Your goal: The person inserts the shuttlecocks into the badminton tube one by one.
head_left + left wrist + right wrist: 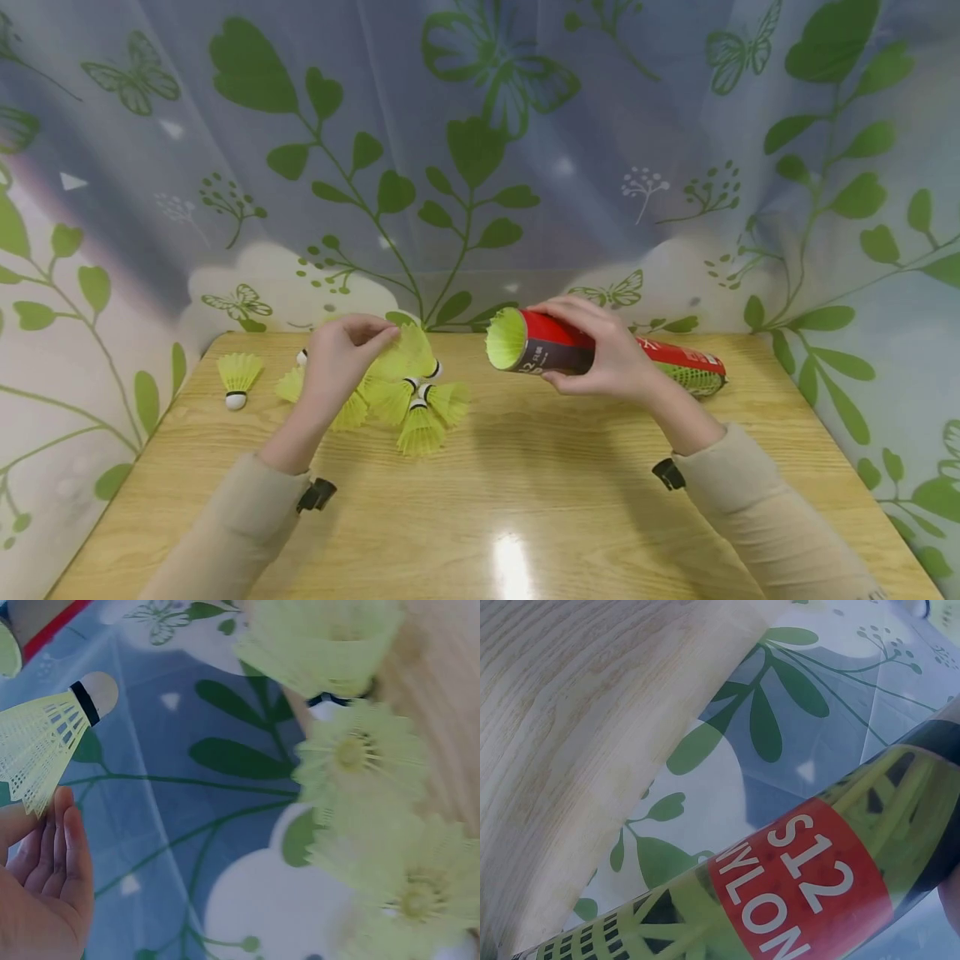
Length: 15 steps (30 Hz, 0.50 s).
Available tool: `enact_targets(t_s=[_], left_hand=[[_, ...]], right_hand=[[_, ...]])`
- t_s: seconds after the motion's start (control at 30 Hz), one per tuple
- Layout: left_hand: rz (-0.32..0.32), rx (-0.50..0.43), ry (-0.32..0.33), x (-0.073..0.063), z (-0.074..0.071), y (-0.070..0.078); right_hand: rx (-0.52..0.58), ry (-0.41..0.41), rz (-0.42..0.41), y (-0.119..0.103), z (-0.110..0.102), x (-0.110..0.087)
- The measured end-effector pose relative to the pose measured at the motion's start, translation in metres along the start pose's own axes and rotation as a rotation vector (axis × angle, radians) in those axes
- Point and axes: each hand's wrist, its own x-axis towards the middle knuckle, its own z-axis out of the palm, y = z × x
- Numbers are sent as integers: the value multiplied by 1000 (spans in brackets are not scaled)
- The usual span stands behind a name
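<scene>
Left hand: the left hand, left of the frame's centre, pinches one yellow shuttlecock by its skirt edge, the white base facing right and down.
Pinched shuttlecock: just left of the frame's centre, above a group of loose shuttlecocks; likely very light, its skirt springy and easily bent, so a light pinch on the rim or a hold at the firm base should suit.
Right hand: the right hand, right of centre, grips the shuttlecock tube from above, thumb on the near side.
Shuttlecock tube: lengthwise across the centre right, mouth facing left; red label reads "S12 NYLON" in the right wrist view. Probably stiff, smooth and a bit slippery; best held round the body, clear of the mouth.
Tube mouth: a yellow skirt pokes out of it.
Lone shuttlecock: the lone shuttlecock stands apart at centre left, base toward the bottom of the frame.
Surface: wood-grain table, lower frame.
</scene>
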Motion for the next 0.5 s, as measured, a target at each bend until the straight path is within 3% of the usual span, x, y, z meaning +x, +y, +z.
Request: enact_targets(t_s=[0.27,0.5], left_hand=[[100,-112,68,11,1,28],[151,-185,95,13,1,48]], right_hand=[[-1,6,1,1,0,0],[-5,14,-20,1,-1,0]])
